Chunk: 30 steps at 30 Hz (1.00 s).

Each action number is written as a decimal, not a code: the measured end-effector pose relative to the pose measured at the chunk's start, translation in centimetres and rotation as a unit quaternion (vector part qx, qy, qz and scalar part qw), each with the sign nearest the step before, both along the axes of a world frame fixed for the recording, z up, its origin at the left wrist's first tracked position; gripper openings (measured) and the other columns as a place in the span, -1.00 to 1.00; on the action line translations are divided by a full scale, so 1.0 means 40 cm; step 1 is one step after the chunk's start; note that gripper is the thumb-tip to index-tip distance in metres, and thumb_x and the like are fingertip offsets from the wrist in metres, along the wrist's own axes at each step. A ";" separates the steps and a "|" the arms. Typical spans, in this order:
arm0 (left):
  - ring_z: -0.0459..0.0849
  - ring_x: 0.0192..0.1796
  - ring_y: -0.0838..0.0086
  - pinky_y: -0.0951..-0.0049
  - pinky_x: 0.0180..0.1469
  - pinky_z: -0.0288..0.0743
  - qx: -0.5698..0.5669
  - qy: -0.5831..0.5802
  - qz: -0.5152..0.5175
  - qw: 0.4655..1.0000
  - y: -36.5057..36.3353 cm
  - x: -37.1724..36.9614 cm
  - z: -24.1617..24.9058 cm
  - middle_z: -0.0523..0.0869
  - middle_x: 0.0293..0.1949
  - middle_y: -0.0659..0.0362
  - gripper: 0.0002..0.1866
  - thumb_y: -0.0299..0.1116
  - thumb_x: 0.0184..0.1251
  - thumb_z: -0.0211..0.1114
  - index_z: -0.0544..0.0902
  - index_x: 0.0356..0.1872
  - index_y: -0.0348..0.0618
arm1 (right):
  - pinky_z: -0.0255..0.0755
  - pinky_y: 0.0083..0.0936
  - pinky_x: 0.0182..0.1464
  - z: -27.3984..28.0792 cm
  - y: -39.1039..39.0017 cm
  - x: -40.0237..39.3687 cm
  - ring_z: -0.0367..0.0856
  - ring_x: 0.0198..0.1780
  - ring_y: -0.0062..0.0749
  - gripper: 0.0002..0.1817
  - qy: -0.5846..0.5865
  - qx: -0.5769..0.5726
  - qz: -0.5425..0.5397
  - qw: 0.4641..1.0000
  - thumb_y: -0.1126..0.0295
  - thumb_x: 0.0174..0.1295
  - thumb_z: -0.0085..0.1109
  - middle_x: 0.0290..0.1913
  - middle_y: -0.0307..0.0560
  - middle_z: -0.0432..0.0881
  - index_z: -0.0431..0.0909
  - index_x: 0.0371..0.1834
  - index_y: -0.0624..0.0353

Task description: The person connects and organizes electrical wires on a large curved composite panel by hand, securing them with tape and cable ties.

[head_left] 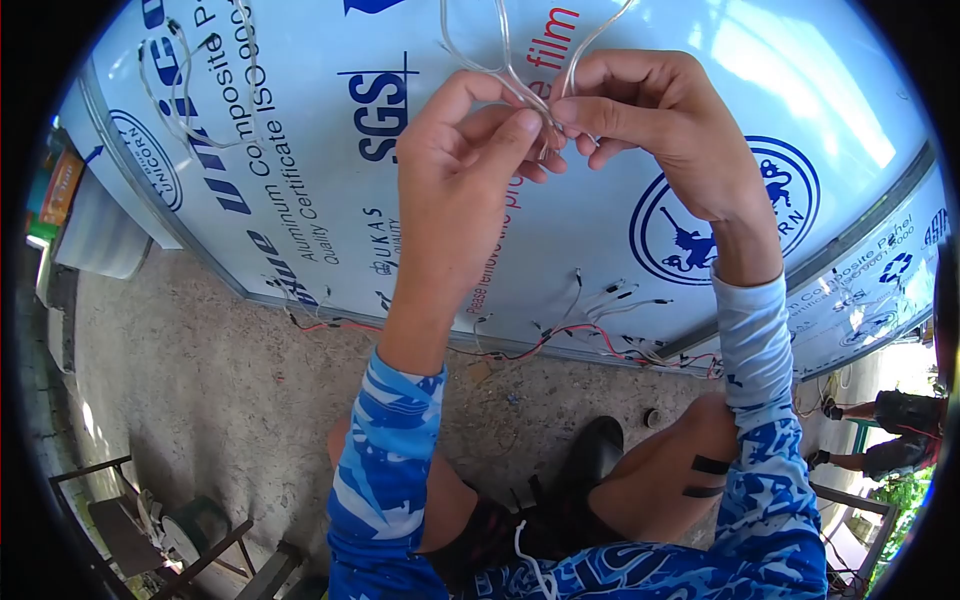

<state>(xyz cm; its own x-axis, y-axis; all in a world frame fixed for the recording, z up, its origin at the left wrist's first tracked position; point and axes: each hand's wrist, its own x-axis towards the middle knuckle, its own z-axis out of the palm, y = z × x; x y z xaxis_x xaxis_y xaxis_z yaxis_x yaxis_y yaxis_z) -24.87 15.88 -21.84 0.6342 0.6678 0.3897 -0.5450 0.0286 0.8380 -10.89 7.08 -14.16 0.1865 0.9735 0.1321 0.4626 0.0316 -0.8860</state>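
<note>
Both my hands meet over a large panel (570, 225) covered in white printed film. My left hand (475, 140) pinches a bunch of thin clear-sheathed wires (510, 75) between thumb and fingertips. Right beside it, my right hand (645, 115) also has its thumb and forefinger closed on the wires, with one strand looping up past its fingers. Short wire ends stick out below the fingertips. Whether the strands are twisted together there is too small to make out.
Along the panel's lower edge runs a red and black wire (530, 345) with several short leads. More clear wires (185, 100) lie at the upper left. Strips of black tape (708, 477) stick to my leg. A metal frame stands lower left; another person (895, 430) is at far right.
</note>
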 end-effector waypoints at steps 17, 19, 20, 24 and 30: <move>0.69 -0.42 0.52 0.57 -0.34 0.52 0.218 0.025 0.269 0.938 -0.013 0.018 -0.012 0.71 -0.45 0.08 -0.94 -0.58 0.28 0.22 0.54 -0.26 -0.30 | 0.40 -0.70 -0.41 -0.011 -0.002 -0.060 0.48 -0.48 -0.69 -0.84 -0.202 0.076 -0.072 0.974 0.46 0.19 0.27 -0.44 -0.20 0.66 0.65 -0.31 0.40; 0.70 -0.41 0.51 0.57 -0.32 0.53 0.208 0.023 0.277 0.938 -0.021 0.020 -0.011 0.70 -0.46 0.08 -0.94 -0.59 0.27 0.22 0.54 -0.26 -0.30 | 0.38 -0.71 -0.42 -0.008 -0.002 -0.057 0.46 -0.48 -0.69 -0.85 -0.215 0.078 -0.088 0.970 0.47 0.18 0.27 -0.45 -0.20 0.65 0.65 -0.33 0.40; 0.71 -0.39 0.50 0.56 -0.31 0.54 0.198 0.020 0.285 0.938 -0.025 0.023 -0.011 0.70 -0.46 0.07 -0.93 -0.60 0.26 0.21 0.54 -0.26 -0.30 | 0.36 -0.71 -0.41 -0.005 0.001 -0.041 0.46 -0.48 -0.69 -0.84 -0.174 0.062 -0.047 0.982 0.46 0.18 0.27 -0.46 -0.21 0.64 0.65 -0.33 0.38; 0.72 -0.35 0.47 0.55 -0.27 0.56 0.176 -0.016 0.274 0.946 -0.026 0.028 -0.010 0.71 -0.46 0.05 -0.96 -0.62 0.27 0.20 0.54 -0.29 -0.31 | 0.32 -0.71 -0.40 -0.003 0.010 -0.010 0.45 -0.47 -0.70 -0.82 -0.036 0.014 0.007 0.999 0.39 0.18 0.26 -0.49 -0.26 0.61 0.68 -0.32 0.32; 0.72 -0.28 0.44 0.48 -0.19 0.60 -0.039 -0.061 0.117 0.991 -0.052 0.009 0.003 0.73 -0.34 -0.04 -0.89 -0.53 0.34 0.20 0.60 -0.26 -0.41 | 0.32 -0.73 -0.33 -0.011 0.011 0.006 0.46 -0.45 -0.71 -0.79 0.077 0.020 0.014 0.997 0.34 0.20 0.26 -0.46 -0.25 0.63 0.70 -0.29 0.30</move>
